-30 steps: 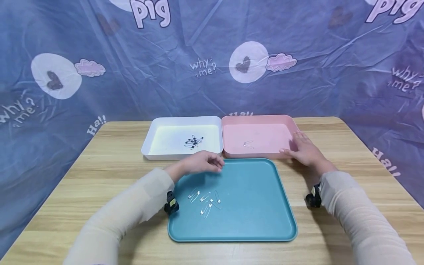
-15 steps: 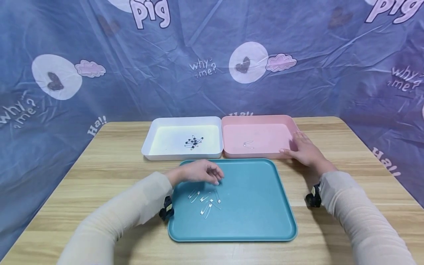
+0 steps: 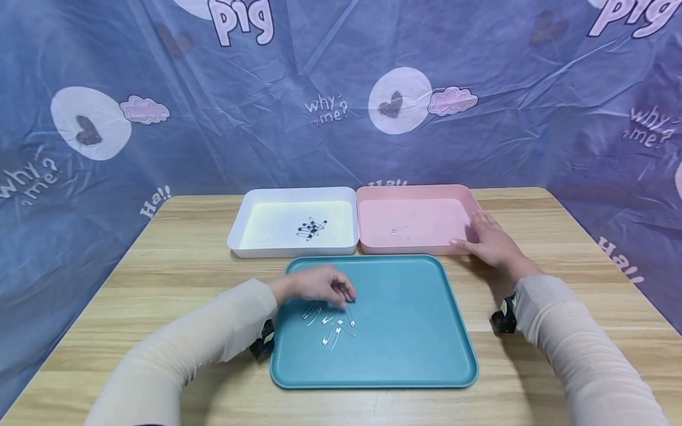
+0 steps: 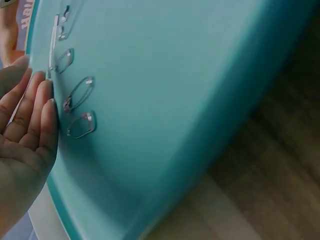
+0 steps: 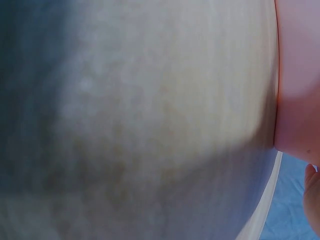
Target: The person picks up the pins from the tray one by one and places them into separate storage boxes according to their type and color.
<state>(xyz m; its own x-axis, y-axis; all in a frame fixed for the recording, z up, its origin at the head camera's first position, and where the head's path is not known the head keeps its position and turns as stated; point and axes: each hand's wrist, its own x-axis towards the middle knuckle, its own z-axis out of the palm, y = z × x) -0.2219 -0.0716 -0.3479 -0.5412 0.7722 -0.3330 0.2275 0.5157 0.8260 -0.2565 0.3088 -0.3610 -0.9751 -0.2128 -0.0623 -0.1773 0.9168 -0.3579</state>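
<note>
Low over the teal tray [image 3: 405, 355], my left hand [image 3: 319, 284] has its fingers loosely bent and nothing visible between them. Its fingertips are right at the far edge of a group of silver safety pins [image 3: 334, 337], overlapping the nearest ones in the head view. In the left wrist view, several safety pins [image 4: 80, 95] lie beside the fingers [image 4: 49, 125]. My right hand [image 3: 495, 242] rests on the near right corner of the pink tray [image 3: 412, 249], thumb along the front wall and fingers straight over the right side.
A white tray [image 3: 266, 252] stands against the pink one on the left, with a cluster of black safety pins [image 3: 311, 228] inside. A few silver safety pins [image 3: 399, 232] lie in the pink tray. All stand on a wooden table [image 3: 160, 284] before a blue printed cloth [image 3: 266, 148].
My left hand has come down and toward me, from beside the white tray's front edge to the silver safety pins. My right hand has stayed on the pink tray.
</note>
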